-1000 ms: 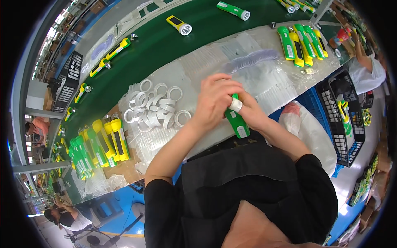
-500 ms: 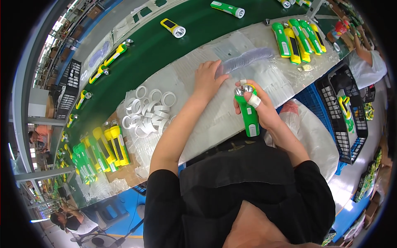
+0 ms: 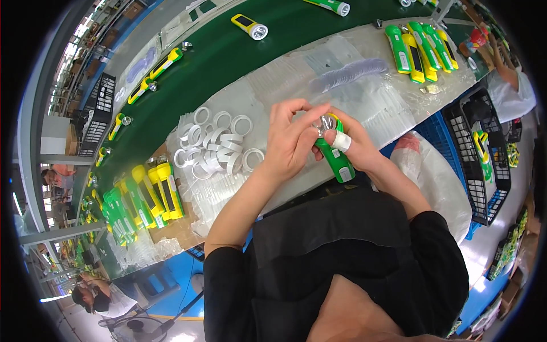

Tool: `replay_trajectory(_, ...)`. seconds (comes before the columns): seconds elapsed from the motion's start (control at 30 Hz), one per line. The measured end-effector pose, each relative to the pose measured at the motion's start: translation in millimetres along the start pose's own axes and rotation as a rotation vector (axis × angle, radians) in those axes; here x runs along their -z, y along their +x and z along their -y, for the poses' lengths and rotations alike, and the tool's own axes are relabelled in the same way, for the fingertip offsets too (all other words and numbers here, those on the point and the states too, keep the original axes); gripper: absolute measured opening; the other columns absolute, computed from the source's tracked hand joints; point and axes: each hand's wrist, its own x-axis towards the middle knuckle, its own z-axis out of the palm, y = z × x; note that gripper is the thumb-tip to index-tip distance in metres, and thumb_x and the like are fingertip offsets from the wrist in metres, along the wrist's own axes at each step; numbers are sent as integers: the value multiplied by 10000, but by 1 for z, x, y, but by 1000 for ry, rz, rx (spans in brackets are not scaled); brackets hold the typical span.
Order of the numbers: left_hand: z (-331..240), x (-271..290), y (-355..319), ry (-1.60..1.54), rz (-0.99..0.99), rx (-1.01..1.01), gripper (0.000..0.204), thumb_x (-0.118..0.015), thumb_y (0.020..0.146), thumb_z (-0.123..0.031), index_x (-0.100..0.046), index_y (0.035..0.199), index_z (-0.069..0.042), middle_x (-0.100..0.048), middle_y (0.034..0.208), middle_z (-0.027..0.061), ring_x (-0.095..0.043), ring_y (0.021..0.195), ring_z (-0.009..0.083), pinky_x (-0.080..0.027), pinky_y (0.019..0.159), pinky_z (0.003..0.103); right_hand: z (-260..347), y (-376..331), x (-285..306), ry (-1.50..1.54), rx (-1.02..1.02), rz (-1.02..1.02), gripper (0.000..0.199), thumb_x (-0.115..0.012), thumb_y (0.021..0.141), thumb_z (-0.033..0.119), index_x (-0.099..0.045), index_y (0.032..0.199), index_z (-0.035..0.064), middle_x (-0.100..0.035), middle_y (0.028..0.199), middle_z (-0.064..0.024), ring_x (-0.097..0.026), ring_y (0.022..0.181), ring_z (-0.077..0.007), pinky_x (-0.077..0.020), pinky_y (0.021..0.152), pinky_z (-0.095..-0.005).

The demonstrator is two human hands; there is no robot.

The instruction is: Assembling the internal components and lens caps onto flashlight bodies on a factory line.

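In my right hand (image 3: 354, 147), which has white tape round the thumb, is a green flashlight (image 3: 340, 164). Its shiny reflector head points away from me and its body slants toward my lap. My left hand (image 3: 288, 139) is at the head, fingers bent and pinched together over the rim. Whatever sits between those fingertips is too small and hidden to make out. Beyond both hands lies a row of thin clear discs (image 3: 350, 74) on the plastic-covered bench. Left of my left forearm, white rings (image 3: 219, 142) are heaped loosely.
Finished-looking green and yellow flashlights (image 3: 419, 54) lie grouped at the far right, with another group (image 3: 151, 196) at the left. A green conveyor belt (image 3: 219, 71) carries more flashlights. Right of me are a black crate (image 3: 476, 154) and a white plastic bag (image 3: 436, 176).
My left hand has come from the clear discs back to the flashlight's head. The flashlight has tilted slightly in my right hand. The flashlights on the belt have shifted, and one white ring now lies apart.
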Motion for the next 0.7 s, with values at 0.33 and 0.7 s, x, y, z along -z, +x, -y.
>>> replay_trajectory(0.33,9,7,-12,-107,-78,-116,313,-440,973,-162,-638,1152,2,-601,1172,134,-541,1096,323,-379,955,422,-12,12,-17,-68,-115,110,530,-610,942,420,-469,1269,29,-602,986,-83,-634,798,-178,-532,688,-297)
replay_trajectory(0.7,44,67,-3,217,-230,138,408,-659,869,-296,-614,1222,-96,-636,1135,145,-550,1116,306,-379,966,447,-14,67,-18,-59,89,37,500,-574,947,406,-467,1276,45,-591,887,-94,-586,718,-173,-477,651,-308)
